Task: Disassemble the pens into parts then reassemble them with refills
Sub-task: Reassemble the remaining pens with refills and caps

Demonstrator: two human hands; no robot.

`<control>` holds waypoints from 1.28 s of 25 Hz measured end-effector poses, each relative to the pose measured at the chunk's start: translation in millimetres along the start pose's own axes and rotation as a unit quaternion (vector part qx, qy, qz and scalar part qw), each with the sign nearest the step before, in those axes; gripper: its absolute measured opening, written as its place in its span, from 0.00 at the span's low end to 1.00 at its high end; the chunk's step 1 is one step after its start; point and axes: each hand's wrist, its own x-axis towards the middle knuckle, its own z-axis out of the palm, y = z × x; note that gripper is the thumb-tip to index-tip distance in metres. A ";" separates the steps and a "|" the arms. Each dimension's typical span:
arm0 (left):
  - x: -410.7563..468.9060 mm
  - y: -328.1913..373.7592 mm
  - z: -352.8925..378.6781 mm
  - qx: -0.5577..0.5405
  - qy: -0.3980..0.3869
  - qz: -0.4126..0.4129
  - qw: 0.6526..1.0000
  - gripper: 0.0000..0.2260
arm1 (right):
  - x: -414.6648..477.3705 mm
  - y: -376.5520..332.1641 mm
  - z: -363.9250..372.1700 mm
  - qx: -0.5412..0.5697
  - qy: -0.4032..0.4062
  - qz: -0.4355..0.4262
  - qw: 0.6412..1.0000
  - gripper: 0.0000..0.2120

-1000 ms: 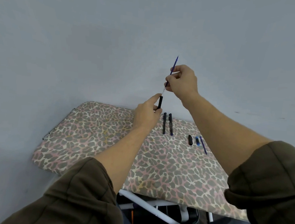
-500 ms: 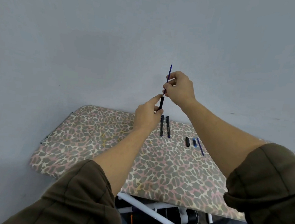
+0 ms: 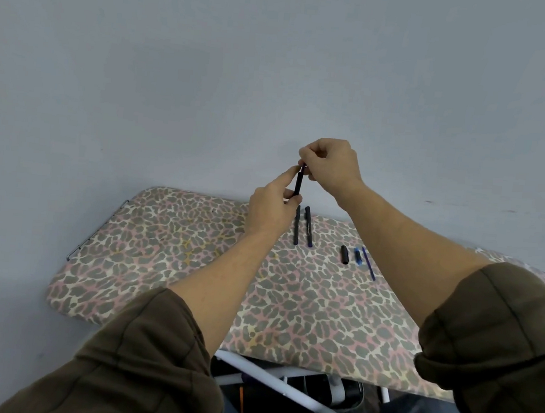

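1. The surface (image 3: pixel 167 263), covered in a leopard-print cloth, carries the loose parts. The cloth is soft, so round parts laid on it are unlikely to roll far.

2. The left hand (image 3: pixel 272 206) is raised above the far edge of the surface. Its thumb and curled fingers grip the lower end of the black barrel (image 3: pixel 298 182), and the index finger lies straight along its side. The right hand (image 3: pixel 329 165) is clenched into a pinch on the barrel's upper end. What sits between those fingertips is hidden.

3. The black barrel is held nearly upright, clear of the surface, between the two hands. It is probably light, stiff and smooth plastic. Grip it low, as shown, and support its side to prevent it from turning during top-end work. Moderate pressure is sufficient.

4. Two long black pens (image 3: pixel 297 225) lie side by side just beyond the left hand. Lift each at mid-length.

5. A loose blue refill (image 3: pixel 368 263) lies to the right. It appears thin and flexible. Pinch it near the entering end and feed it straight, or it may bend.

6. A short black cap (image 3: pixel 344 254) and a small blue piece (image 3: pixel 358 256) lie just beside the refill. Both are easily lost, so pick them up with the fingertips.
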 end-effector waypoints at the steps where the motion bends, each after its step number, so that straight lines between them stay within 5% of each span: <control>1: 0.3 -1.4 1.0 -0.001 -0.001 -0.002 1.000 0.26 | -0.3 2.2 0.0 0.014 -0.010 0.002 1.000 0.08; 5: 2.1 -5.4 10.1 -0.023 0.000 0.003 1.000 0.26 | 3.3 15.2 -7.7 0.033 0.017 0.047 0.998 0.15; 10: 4.2 -15.9 30.3 -0.031 -0.017 0.006 0.999 0.30 | -0.9 74.2 -21.9 -0.253 -0.046 0.161 0.953 0.11; 13: 7.3 -19.6 40.2 -0.029 -0.028 0.013 0.999 0.29 | -9.7 104.7 -26.3 -0.350 -0.079 0.177 0.916 0.06; 16: 10.9 -22.7 49.0 -0.021 -0.031 0.010 0.999 0.29 | -9.7 129.7 -28.2 -0.415 -0.089 0.178 0.888 0.11; 21: 14.3 -26.1 61.3 -0.016 -0.042 0.013 0.999 0.28 | -8.8 147.8 -28.1 -0.452 -0.141 0.204 0.857 0.06; 26: 17.5 -26.7 66.1 -0.014 -0.044 0.008 0.999 0.28 | -7.8 156.9 -25.2 -0.473 -0.145 0.205 0.844 0.14; 32: 16.3 -21.5 65.9 -0.014 -0.050 0.009 0.999 0.28 | -3.5 153.2 -30.2 -0.461 -0.117 0.178 0.861 0.15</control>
